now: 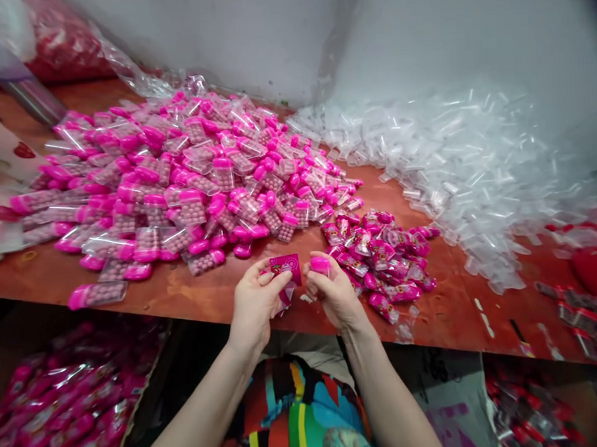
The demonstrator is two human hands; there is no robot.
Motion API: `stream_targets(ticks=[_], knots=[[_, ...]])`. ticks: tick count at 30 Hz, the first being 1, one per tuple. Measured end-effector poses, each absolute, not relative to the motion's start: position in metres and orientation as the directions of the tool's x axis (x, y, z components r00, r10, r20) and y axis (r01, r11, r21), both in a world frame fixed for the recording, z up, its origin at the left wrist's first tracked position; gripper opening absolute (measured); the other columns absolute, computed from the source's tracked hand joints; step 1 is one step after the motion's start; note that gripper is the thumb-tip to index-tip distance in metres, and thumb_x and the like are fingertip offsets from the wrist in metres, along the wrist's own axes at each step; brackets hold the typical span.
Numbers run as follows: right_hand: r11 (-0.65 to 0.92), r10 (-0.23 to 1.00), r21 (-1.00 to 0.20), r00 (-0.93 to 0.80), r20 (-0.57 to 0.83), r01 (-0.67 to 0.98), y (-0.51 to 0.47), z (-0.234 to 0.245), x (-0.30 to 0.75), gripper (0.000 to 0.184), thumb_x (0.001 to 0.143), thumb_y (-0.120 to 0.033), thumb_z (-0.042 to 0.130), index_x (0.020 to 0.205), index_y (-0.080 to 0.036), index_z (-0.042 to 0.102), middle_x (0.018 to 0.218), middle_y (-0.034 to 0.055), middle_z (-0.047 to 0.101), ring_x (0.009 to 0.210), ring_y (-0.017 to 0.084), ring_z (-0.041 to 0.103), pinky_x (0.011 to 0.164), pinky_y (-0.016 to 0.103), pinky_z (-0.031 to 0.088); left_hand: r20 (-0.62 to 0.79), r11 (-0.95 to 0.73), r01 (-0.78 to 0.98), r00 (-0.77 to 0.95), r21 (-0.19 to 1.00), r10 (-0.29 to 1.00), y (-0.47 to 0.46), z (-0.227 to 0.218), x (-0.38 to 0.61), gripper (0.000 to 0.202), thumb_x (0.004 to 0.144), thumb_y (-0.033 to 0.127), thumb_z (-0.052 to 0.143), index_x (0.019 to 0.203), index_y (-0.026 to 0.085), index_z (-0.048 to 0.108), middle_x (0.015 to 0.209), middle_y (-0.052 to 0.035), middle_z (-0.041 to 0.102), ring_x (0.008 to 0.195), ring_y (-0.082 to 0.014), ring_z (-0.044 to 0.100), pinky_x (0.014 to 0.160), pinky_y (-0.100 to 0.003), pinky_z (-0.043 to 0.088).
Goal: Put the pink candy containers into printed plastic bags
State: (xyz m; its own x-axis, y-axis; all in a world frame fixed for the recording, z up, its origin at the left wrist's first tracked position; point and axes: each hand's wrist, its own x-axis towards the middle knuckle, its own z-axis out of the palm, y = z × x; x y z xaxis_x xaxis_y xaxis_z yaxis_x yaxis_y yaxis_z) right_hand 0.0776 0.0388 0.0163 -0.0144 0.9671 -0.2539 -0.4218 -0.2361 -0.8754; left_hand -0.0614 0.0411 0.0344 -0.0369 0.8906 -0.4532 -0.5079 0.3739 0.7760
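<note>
Tabletop (384, 195) red, scuffed | wall (269, 41) grey | left grip (252, 300) pinching wrapper (293, 265) | right grip (339, 297) pinching pink-capped container (320, 266)

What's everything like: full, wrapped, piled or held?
Printed pink wrapper: held in left hand
Pink cap: held in right hand
Containers of pink balls: capped, filled, heaped
Clear plastic containers: loosely piled
Pink packets on table: wrapped, piled
Lower-left pink packets: heaped
Clear bag: holds something red
</note>
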Motion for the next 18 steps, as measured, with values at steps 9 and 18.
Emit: stream_targets(ticks=[9,18], knots=[[-0.172,0.981,-0.958,0.05,-0.188,-0.227,0.04,0.023,0.07,0.039,0.075,-0.024,0.073,0.109,-0.023,0.054,0.089,-0.002,0.064,0.072,0.011,0.06,0.066,0.023,0.049,-0.479,0.478,-0.407,0.108,0.778,0.871,0.036,0.035,-0.063,0.027,0.069,0.037,0.078,0.072,0.013,0.065,0.035,0.0103,0.036,0.029,-0.002,0.024,0.035,-0.019,0.017],[-0.141,0.983,-0.957,0.082,-0.167,-0.253,0.038,0.016,0.074,0.036,0.076,-0.024,0.071,0.108,-0.024,0.054,0.082,-0.0048,0.058,0.066,0.009,0.054,0.06,0.02,0.045,-0.476,0.464,-0.443,0.092,0.767,0.875,0.037,0.029,-0.059,0.031,0.067,0.033,0.08,0.059,0.012,0.06,0.039,0.007,0.04,0.036,-0.0023,0.032,0.04,-0.018,0.022]])
